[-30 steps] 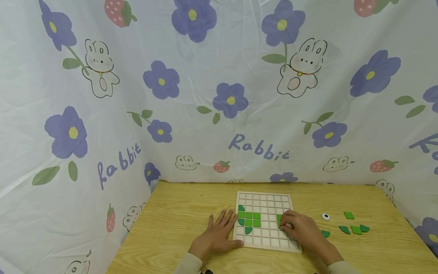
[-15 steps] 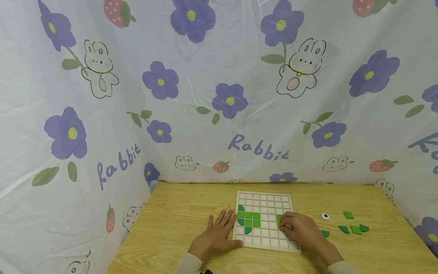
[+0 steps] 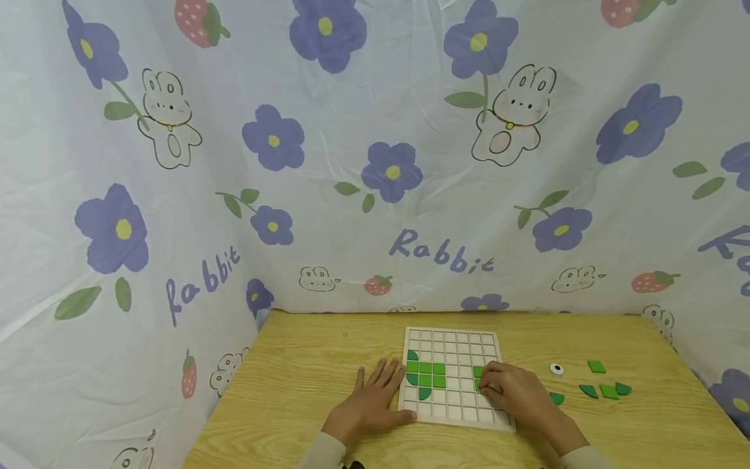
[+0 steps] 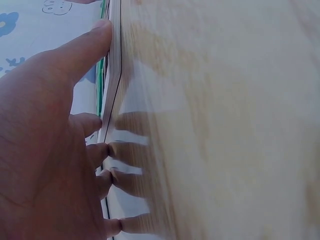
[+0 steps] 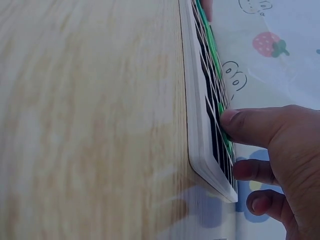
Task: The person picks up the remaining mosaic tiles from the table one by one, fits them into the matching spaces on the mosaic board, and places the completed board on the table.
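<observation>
1. Room: I've got the grid board [image 3: 459,404] on the wood tabletop [image 3: 305,352], wood showing on all four sides. A strip of it separates the board's far edge from the patterned curtain [image 3: 328,215].
2. Right of the board, loose: eye disc [image 3: 556,369], two green squares [image 3: 596,367], three dark-green quarter-rounds [image 3: 588,391]. One quarter-round is partly behind the right forearm.
3. On the board, left side: five light-green tiles [image 3: 426,367], three dark-green quarter tiles [image 3: 424,393]. Right side: green pieces [image 3: 478,372] at the fingertips.
4. Left hand [image 3: 370,402]: released, palm down, fingers spread just left of the board, thumb touching its near-left corner.
5. Right hand [image 3: 518,394]: reaches over the board's right edge, fingers bent, thumb tip at the green pieces. Can't tell if it's pinching or pressing.
6. Text: "Rabbit" lettering [image 3: 442,251] behind the board, repeated left of it; cut off far right.
</observation>
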`<state>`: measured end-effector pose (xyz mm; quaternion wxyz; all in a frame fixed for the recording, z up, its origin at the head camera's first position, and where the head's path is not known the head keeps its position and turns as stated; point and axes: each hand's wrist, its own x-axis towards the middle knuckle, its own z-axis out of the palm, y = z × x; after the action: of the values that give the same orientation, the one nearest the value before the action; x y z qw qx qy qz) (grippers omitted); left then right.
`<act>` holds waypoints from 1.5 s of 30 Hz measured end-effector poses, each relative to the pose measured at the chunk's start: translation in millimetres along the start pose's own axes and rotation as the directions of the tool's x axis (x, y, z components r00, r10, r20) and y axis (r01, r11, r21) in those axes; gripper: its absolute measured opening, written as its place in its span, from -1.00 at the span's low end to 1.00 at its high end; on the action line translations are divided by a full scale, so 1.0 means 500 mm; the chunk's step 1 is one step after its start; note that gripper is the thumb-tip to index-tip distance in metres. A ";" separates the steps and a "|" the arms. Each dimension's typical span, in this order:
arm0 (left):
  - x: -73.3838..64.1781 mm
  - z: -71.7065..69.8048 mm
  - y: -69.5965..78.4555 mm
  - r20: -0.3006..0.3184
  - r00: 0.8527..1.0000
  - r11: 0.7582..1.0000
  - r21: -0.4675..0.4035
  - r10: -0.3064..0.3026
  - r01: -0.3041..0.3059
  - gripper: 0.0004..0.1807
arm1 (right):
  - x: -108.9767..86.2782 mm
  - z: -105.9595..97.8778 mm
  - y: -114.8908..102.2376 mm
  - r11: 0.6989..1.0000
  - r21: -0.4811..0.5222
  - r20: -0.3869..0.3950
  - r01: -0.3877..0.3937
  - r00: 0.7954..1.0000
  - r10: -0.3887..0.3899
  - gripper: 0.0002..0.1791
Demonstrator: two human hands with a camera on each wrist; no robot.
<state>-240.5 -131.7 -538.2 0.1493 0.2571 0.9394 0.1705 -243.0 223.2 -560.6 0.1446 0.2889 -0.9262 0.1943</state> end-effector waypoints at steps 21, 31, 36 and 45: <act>0.007 0.009 -0.007 0.005 1.000 1.000 0.025 -0.009 0.009 0.08 | -0.003 -0.016 0.000 1.000 -0.019 -0.031 0.023 0.999 -0.024 -0.87; 0.003 0.003 0.003 -0.002 1.000 0.999 0.042 -0.015 0.015 0.07 | -0.014 -0.059 0.027 0.999 -0.038 -0.107 -0.005 0.994 0.000 -0.85; 0.003 0.005 0.002 -0.002 1.000 0.999 0.045 -0.019 0.019 0.08 | -0.027 -0.091 0.053 0.998 -0.055 -0.155 -0.023 0.988 0.014 -0.82; 0.004 0.005 0.000 -0.002 1.000 0.999 0.040 -0.017 0.017 0.07 | -0.058 -0.147 0.111 0.992 -0.110 -0.238 -0.061 0.971 0.033 -0.72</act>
<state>-241.2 -130.0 -540.6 0.1449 0.2518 0.9449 0.1506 -241.7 311.8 -522.1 0.2653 0.2327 -0.9190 0.1760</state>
